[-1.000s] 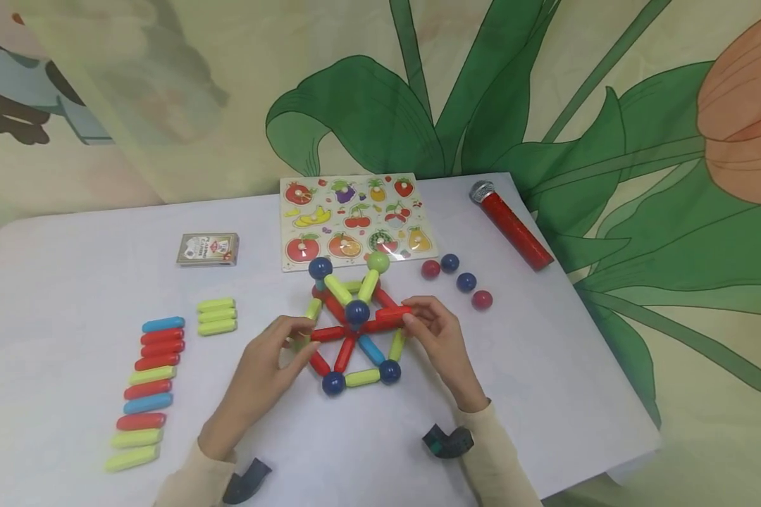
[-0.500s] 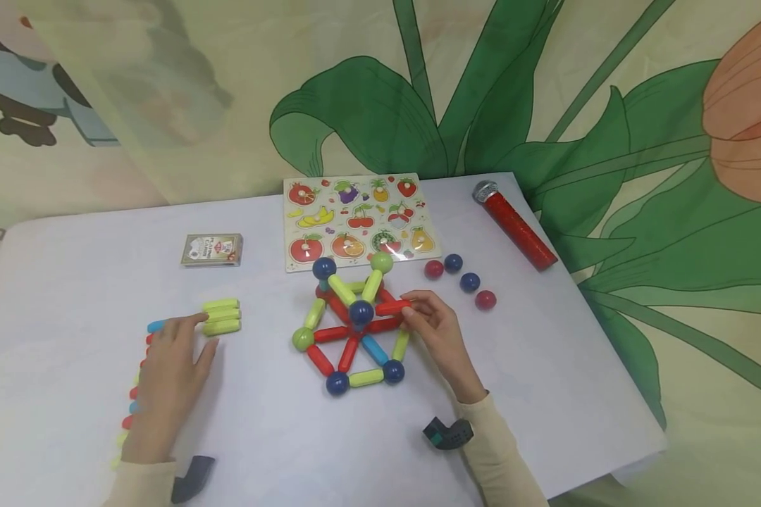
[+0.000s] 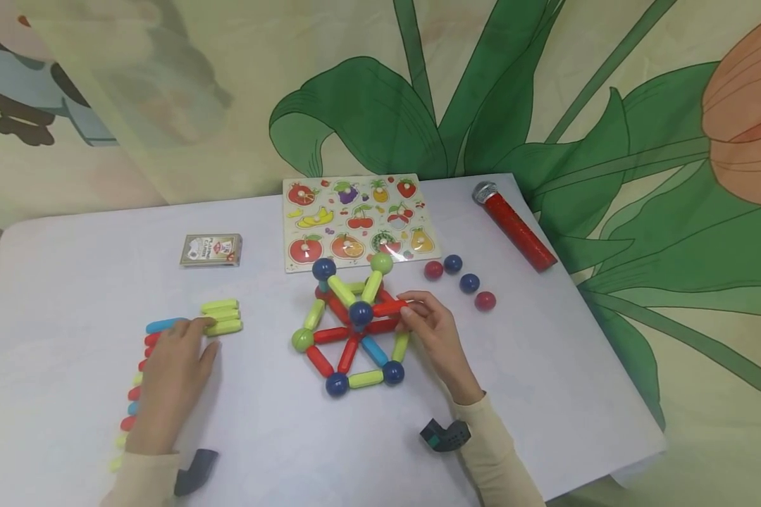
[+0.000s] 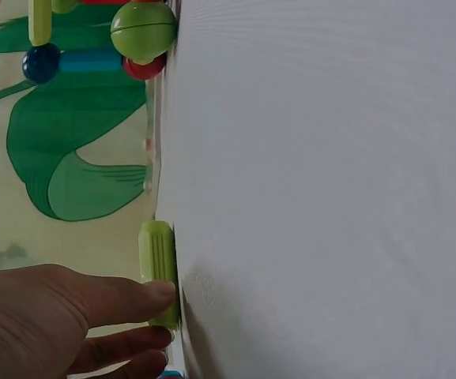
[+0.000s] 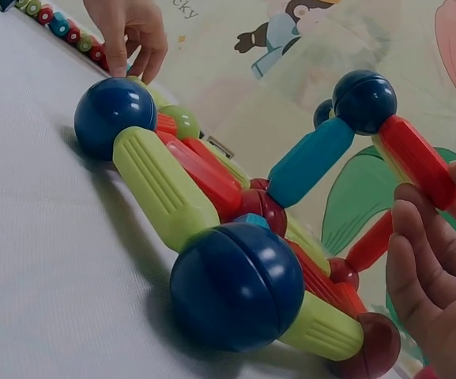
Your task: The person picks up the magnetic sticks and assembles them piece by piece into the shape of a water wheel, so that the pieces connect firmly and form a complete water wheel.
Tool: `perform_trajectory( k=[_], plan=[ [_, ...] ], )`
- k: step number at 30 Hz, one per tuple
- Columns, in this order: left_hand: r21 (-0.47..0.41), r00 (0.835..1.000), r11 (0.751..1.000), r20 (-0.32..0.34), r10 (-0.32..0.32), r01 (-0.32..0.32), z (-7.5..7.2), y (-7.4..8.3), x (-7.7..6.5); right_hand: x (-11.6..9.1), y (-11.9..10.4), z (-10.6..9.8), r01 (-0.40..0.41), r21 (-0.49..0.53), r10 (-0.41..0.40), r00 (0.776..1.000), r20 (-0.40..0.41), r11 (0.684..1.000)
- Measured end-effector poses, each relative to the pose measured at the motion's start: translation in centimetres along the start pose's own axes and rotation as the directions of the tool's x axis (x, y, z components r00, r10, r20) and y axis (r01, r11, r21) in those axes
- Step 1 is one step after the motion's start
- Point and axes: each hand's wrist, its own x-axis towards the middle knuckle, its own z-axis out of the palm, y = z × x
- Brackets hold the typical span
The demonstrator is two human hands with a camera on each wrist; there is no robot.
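Observation:
A frame of magnetic rods and balls (image 3: 351, 352) stands mid-table, with a raised dark blue ball (image 3: 360, 313) near its centre. My right hand (image 3: 436, 336) pinches a red magnetic rod (image 5: 419, 162) between thumb and fingers; the rod's far end meets that ball in the right wrist view. On the left, my left hand (image 3: 176, 373) reaches over with fingertips touching a small row of yellow-green rods (image 3: 220, 307). Its thumb is apart from them in the head view. The hand partly covers a longer column of red, blue and yellow-green rods (image 3: 163, 325).
Loose red and blue balls (image 3: 469, 283) lie right of the frame. Behind it is a fruit puzzle board (image 3: 355, 232). A red microphone (image 3: 516, 229) lies at the back right, and a playing-card box (image 3: 211, 250) at the back left.
My left hand has left the frame and moved leftward to the yellow-green rods. The red rod in my right hand has shifted slightly left, its end coming against the raised blue ball.

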Motion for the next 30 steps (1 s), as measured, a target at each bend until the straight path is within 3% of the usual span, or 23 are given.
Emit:
perform_trajectory(
  k=[5,12,16,20,24,27,30],
  plan=[
    [0.031,0.999,0.999,0.032,-0.010,0.009,0.1,0.3,0.4,-0.1,0.3,-0.4,-0.017,-0.044,0.016,0.999,-0.028,0.999],
    [0.048,1.000,0.999,0.017,0.004,-0.005,0.3,0.4,0.6,-0.9,0.3,-1.6,-0.064,-0.033,0.061,0.994,-0.086,0.997],
    [0.012,1.000,1.000,0.018,0.023,-0.023,0.4,0.4,0.5,-1.5,0.7,-2.2,-0.083,-0.049,0.076,0.988,-0.132,0.995],
    [-0.099,0.995,0.991,-0.038,0.090,-0.093,0.4,1.1,0.2,-2.2,1.1,-1.9,-0.045,-0.072,0.029,0.979,-0.204,0.996],
    [-0.253,0.968,0.940,-0.158,0.194,-0.230,0.4,4.1,-0.2,-3.5,0.5,0.0,0.138,-0.096,-0.156,0.966,-0.206,0.986],
    [-0.361,0.937,0.869,-0.206,0.281,-0.340,0.6,7.4,-0.4,-4.4,-0.3,1.9,0.312,-0.103,-0.323,0.941,-0.105,0.944],
    [-0.462,0.903,0.776,-0.205,0.377,-0.429,1.2,10.4,-0.7,-4.8,-1.2,3.5,0.418,-0.089,-0.420,0.908,-0.001,0.904]
  ],
)
